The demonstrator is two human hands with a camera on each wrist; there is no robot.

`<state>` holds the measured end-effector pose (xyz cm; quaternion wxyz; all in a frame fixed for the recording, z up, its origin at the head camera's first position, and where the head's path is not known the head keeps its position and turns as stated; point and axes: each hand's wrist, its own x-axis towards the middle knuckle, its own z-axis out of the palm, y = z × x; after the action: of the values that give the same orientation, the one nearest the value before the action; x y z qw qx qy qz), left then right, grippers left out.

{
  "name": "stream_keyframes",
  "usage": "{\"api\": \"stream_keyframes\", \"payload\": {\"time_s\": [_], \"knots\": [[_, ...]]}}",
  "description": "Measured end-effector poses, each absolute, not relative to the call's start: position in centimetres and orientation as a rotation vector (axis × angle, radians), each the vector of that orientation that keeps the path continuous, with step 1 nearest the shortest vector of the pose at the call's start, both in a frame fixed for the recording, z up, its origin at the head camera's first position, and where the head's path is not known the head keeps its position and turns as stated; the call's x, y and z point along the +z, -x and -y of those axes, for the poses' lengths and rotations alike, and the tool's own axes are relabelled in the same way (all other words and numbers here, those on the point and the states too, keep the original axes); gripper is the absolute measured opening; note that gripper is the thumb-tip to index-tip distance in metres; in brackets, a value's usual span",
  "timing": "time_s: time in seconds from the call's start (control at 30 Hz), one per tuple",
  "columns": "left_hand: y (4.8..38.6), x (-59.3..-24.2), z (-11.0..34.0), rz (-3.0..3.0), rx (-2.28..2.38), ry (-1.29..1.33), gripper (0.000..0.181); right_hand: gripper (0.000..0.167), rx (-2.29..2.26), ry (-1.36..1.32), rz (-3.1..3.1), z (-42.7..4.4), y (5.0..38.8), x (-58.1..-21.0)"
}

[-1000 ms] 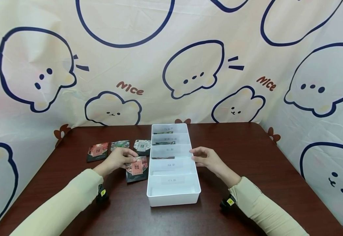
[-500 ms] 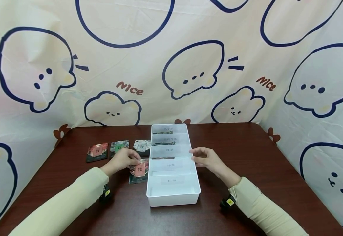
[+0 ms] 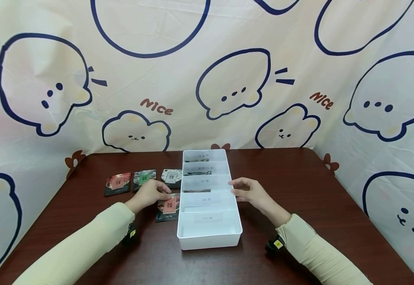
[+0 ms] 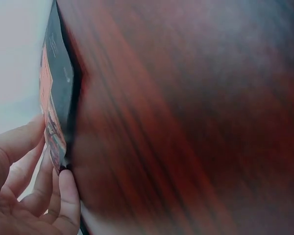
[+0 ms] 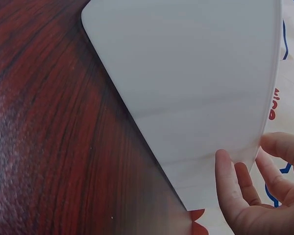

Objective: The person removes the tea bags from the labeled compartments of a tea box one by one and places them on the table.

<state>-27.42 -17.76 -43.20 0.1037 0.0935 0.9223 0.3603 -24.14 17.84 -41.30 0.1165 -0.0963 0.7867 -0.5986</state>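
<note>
In the head view my left hand pinches the upper edge of a dark tea sachet with a pink label. This sachet stands close against the left side of a long white divided box. The left wrist view shows the thumb on the label face of the sachet, with other fingers at its end. My right hand touches the box's right side near the rim. In the right wrist view its fingertips rest on the white outer wall.
Behind my left hand lie a red sachet, a green one and a white-and-black one. The box has several compartments with Chinese tea labels; the three farthest hold sachets. A patterned cloth surrounds the dark brown table.
My left hand has slid the pink-labelled sachet a little to the right, up to the box, and the sachet has straightened slightly. My right hand and the box stay where they were.
</note>
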Motion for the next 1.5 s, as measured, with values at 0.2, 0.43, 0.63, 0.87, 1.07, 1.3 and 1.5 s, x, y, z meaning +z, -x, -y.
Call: {"api": "stream_keyframes", "payload": {"time_s": [0.2,0.43,0.63,0.87,1.07,1.3,1.5], "knots": [[27.2,-43.0,17.6,-2.727,1.065,-0.249,0.010,0.034,-1.750,0.281,-2.305,-17.9,24.1,-41.3],[27.3,-43.2,17.6,-2.734,1.061,-0.254,0.010,0.034,-1.753,0.285,-2.305,-17.8,24.1,-41.3],[27.5,-43.1,17.7,-2.728,1.057,-0.263,0.010,0.033,-1.754,0.280,-2.308,-17.8,24.1,-41.2],[27.6,-41.5,18.4,-2.706,1.116,-0.211,0.017,0.035,-1.759,0.280,-2.299,-17.8,24.2,-41.4],[26.9,-38.1,18.3,-2.710,1.249,-0.309,0.024,0.036,-1.757,0.287,-2.297,-17.9,24.3,-41.4],[25.3,-34.4,16.7,-2.668,1.448,-0.470,0.024,0.037,-1.750,0.277,-2.307,-17.9,24.3,-41.4],[24.1,-33.5,14.6,-2.626,1.575,-0.549,0.023,0.035,-1.748,0.263,-2.313,-17.8,24.2,-41.4]]}}
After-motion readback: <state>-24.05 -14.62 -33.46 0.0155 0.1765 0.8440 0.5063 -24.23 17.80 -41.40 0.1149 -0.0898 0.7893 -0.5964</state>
